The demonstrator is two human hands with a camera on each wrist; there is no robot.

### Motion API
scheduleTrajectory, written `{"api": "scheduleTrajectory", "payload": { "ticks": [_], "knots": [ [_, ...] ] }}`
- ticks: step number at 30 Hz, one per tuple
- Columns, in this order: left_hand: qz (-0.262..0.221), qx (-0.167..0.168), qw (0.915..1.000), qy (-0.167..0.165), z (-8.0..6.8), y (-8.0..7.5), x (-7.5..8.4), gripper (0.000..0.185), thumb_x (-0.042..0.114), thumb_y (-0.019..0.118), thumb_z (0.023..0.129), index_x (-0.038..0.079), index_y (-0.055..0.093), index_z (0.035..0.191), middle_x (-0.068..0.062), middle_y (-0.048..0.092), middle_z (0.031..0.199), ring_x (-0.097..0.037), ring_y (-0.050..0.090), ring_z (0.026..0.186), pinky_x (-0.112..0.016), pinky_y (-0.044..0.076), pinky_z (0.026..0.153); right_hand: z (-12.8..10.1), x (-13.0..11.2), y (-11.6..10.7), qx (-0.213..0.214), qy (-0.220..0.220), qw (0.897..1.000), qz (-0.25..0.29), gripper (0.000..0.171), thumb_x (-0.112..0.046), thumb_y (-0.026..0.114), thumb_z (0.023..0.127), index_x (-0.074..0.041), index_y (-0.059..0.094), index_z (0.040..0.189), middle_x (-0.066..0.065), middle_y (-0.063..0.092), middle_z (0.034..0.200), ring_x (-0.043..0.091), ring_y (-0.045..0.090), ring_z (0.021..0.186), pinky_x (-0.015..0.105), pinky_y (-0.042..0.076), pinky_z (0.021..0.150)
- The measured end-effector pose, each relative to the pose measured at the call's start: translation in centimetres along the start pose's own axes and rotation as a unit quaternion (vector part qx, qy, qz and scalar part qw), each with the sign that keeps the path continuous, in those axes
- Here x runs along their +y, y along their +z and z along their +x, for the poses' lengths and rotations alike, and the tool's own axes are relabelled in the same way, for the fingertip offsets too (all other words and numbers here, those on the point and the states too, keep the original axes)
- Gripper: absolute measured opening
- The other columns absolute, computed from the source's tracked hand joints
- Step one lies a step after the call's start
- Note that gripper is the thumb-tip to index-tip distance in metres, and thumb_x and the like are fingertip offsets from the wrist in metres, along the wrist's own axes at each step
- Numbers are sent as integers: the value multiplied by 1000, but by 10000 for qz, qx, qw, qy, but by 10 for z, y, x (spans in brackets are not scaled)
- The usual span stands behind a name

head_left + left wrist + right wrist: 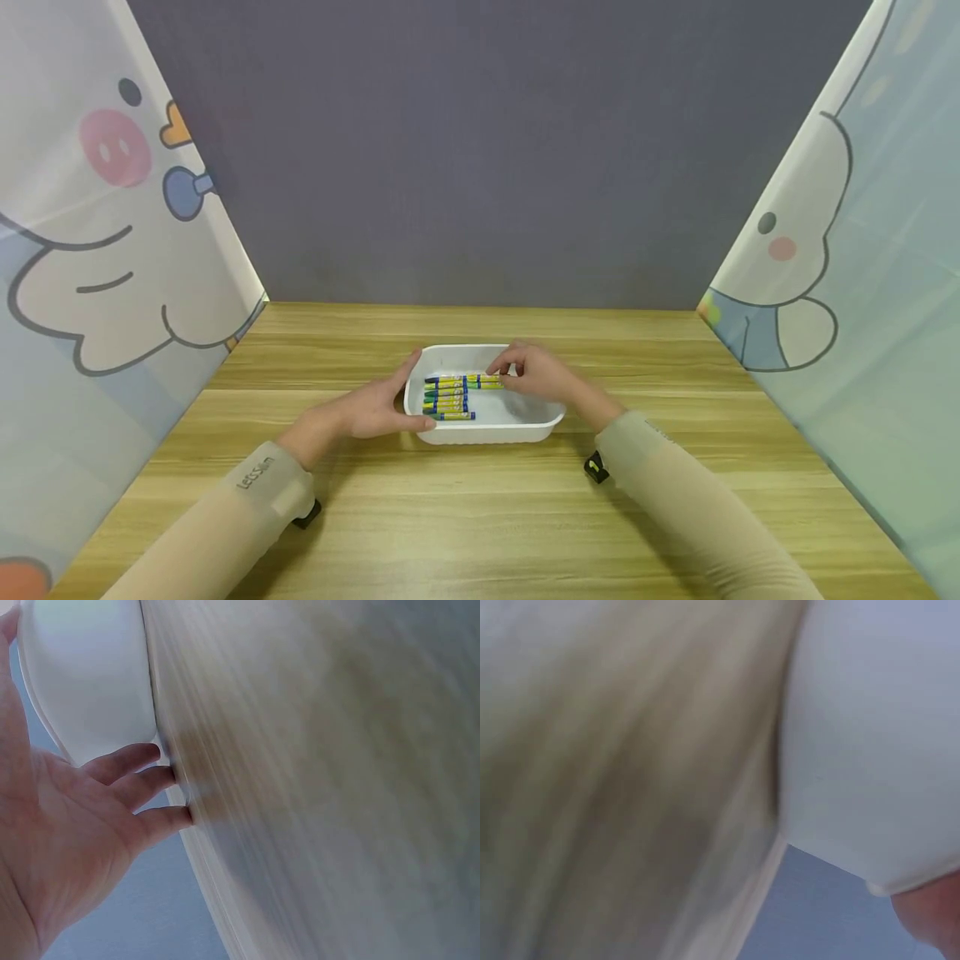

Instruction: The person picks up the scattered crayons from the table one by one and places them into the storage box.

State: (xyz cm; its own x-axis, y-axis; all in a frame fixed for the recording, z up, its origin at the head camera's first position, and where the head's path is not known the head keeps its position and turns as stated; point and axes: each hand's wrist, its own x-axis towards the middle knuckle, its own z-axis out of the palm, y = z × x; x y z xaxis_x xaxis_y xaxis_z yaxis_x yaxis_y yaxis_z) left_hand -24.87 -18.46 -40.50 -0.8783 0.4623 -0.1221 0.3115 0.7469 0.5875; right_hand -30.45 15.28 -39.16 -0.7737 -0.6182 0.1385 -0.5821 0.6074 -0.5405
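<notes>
A white plastic tray (pixel 487 434) holds several crayons (pixel 448 402) in yellow and blue wrappers, lined up in a column at its left side with some green tips showing. My left hand (pixel 371 408) rests against the tray's left end, thumb at the front rim and fingers spread toward the back. In the left wrist view the fingers of this hand (pixel 82 802) are extended beside the tray wall (pixel 90 682). Over the tray, my right hand (pixel 542 373) pinches a crayon (pixel 486 385) at its right end, by the top of a second column. Fingertips partly cover that crayon.
The tray stands on a wood-grain table (pixel 480 508). A dark grey panel (pixel 480 158) rises behind the table, and cartoon-printed cloths (pixel 885 333) hang on both sides. In the right wrist view the tray's outer wall (pixel 870 742) hides most of the hand.
</notes>
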Motion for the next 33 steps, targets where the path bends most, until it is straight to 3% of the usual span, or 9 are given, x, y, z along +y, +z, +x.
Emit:
{"api": "scheduleTrajectory", "payload": {
  "ticks": [9, 14, 19, 33],
  "knots": [
    [-1, 15, 10000, -28, 0, -3, 0, 133, 67, 80, 91, 16, -6, 178, -28, 61, 154, -32, 66, 121, -64, 45, 119, 3, -1, 5, -186, -49, 9954, -938, 20, -10, 75, 98, -23, 85, 110, -8, 72, 104, 7, 59, 85, 28, 51, 79],
    [-8, -5, 10000, -34, 0, -3, 0, 133, 67, 80, 91, 16, -7, 178, -27, 60, 155, -32, 66, 123, -64, 44, 120, 3, -4, 6, -332, -85, 9898, -1382, 17, -14, 77, 97, -26, 85, 108, -10, 72, 99, 12, 64, 93, 32, 53, 88],
    [-25, 16, 10000, -18, -1, -3, 0, 132, 67, 80, 91, 16, -6, 178, -28, 61, 154, -32, 65, 123, -64, 44, 120, 3, -6, 7, -372, -22, 9861, -1618, 16, -16, 82, 96, -28, 85, 107, -13, 74, 99, 13, 67, 101, 36, 54, 98],
    [-101, -25, 9999, 32, 0, 0, 1, 133, 65, 81, 91, 16, -7, 178, -21, 66, 146, -27, 66, 116, -63, 47, 116, 3, -3, 11, -456, 132, 9830, -1773, 15, -19, 84, 97, -29, 85, 108, -15, 72, 97, 11, 66, 98, 35, 54, 93]
  ]
}}
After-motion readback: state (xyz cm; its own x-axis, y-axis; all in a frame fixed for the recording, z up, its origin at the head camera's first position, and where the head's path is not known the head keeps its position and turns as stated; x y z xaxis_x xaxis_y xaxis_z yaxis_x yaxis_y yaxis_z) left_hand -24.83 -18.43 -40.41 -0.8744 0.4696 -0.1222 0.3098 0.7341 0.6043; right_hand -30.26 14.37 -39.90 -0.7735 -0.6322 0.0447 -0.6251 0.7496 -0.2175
